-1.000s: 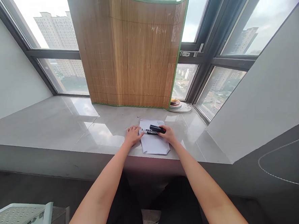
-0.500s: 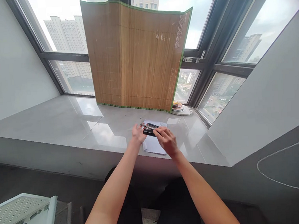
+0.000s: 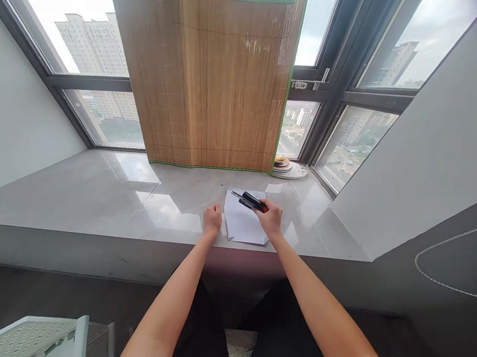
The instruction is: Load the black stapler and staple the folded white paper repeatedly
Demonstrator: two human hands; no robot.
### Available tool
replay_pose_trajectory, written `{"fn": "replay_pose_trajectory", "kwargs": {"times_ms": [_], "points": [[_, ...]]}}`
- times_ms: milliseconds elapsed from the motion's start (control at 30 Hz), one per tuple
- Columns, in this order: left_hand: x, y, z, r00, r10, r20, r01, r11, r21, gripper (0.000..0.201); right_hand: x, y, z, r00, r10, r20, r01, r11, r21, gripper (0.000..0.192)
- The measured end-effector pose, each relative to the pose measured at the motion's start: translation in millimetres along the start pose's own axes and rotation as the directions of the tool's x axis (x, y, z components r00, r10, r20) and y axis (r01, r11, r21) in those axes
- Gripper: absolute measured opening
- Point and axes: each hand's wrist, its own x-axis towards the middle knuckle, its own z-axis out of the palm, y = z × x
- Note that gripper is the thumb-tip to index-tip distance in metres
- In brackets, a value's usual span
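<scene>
Stapler point(image 3: 255, 200) wrapped in the right hand point(image 3: 270, 217), angled toward the far-left of the paper point(image 3: 243, 226); left hand point(image 3: 212, 219) fisted just left of it, can't tell if empty.

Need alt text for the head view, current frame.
A person's right hand holds what looks like an open black stapler over white paper on a grey windowsill; the left hand is closed in a fist beside the paper. Behind, a green-edged bamboo mat stands before the window.
</scene>
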Motion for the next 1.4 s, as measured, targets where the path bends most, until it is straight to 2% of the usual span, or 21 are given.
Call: {"fn": "replay_pose_trajectory", "kwargs": {"times_ms": [33, 100, 200, 300, 367, 433, 500, 567, 633, 767, 900, 1033, 1133, 1200, 1233, 1300, 1333, 1400], "points": [[-2, -1, -2.6, 0.999, 0.025, 0.028, -0.026, 0.999, 0.021, 0.050, 4, 7, 6, 0.997, 0.076, 0.028, -0.076, 0.997, 0.021, 0.025], [-3, 0, -6.8, 0.995, 0.053, 0.088, -0.056, 0.998, 0.032, 0.048, 9, 19, 15, 0.984, 0.152, 0.090, -0.156, 0.987, 0.042, 0.028], [0, 7, -13.0, 0.986, 0.046, 0.159, -0.042, 0.999, -0.029, 0.044, 12, 29, 21, 0.973, 0.156, 0.172, -0.164, 0.986, 0.034, 0.029], [7, 11, -18.0, 0.962, -0.069, 0.264, 0.133, 0.964, -0.232, 0.042, 10, 25, 21, 0.992, 0.040, 0.121, -0.038, 0.999, -0.017, 0.031], [12, 10, -19.5, 0.940, -0.160, 0.301, 0.262, 0.904, -0.337, 0.039, 8, 11, 23, 0.987, -0.147, 0.064, 0.150, 0.987, -0.057, 0.025], [16, 9, -20.0, 0.939, -0.212, 0.271, 0.306, 0.874, -0.378, 0.039, 7, -10, 31, 0.931, -0.346, 0.115, 0.353, 0.934, -0.050, 0.016], [19, 7, -20.7, 0.947, -0.216, 0.240, 0.303, 0.849, -0.433, 0.042, 6, -33, 47, 0.840, -0.476, 0.260, 0.491, 0.871, 0.007, 0.021], [21, 6, -22.3, 0.949, -0.211, 0.235, 0.304, 0.808, -0.505, 0.043, 7, -53, 68, 0.756, -0.518, 0.401, 0.548, 0.835, 0.046, 0.027], [23, 4, -24.9, 0.948, -0.209, 0.242, 0.311, 0.773, -0.553, 0.043, 9, -66, 90, 0.702, -0.502, 0.505, 0.559, 0.828, 0.045, 0.025], [28, -2, -30.1, 0.948, -0.217, 0.234, 0.313, 0.776, -0.548, 0.042, 14, -71, 124, 0.659, -0.472, 0.585, 0.568, 0.823, 0.024, 0.014], [31, -6, -32.6, 0.951, -0.206, 0.231, 0.295, 0.834, -0.467, 0.038, 18, -64, 137, 0.643, -0.495, 0.584, 0.580, 0.813, 0.051, 0.026], [28, -4, -32.6, 0.937, -0.209, 0.281, 0.320, 0.836, -0.446, 0.053, 17, -61, 135, 0.685, -0.484, 0.545, 0.533, 0.842, 0.077, 0.032], [26, 0, -32.2, 0.933, -0.206, 0.295, 0.326, 0.831, -0.451, 0.066, 14, -61, 122, 0.760, -0.446, 0.473, 0.466, 0.881, 0.081, 0.026], [24, 3, -32.0, 0.938, -0.189, 0.289, 0.310, 0.831, -0.462, 0.071, 17, -56, 102, 0.840, -0.394, 0.372, 0.388, 0.917, 0.095, 0.025], [23, 4, -32.0, 0.941, -0.191, 0.279, 0.308, 0.827, -0.471, 0.072, 21, -49, 88, 0.887, -0.349, 0.301, 0.332, 0.937, 0.110, 0.025], [22, 6, -31.9, 0.939, -0.218, 0.267, 0.327, 0.807, -0.492, 0.074, 34, -25, 56, 0.979, -0.176, 0.101, 0.155, 0.969, 0.191, 0.020], [21, 7, -31.7, 0.934, -0.241, 0.263, 0.346, 0.792, -0.504, 0.074, 42, -8, 38, 0.997, -0.075, 0.018, 0.069, 0.974, 0.216, 0.019], [21, 9, -31.3, 0.922, -0.279, 0.269, 0.384, 0.749, -0.540, 0.071, 58, 34, 5, 0.991, 0.114, -0.071, -0.098, 0.975, 0.201, 0.016]]}}
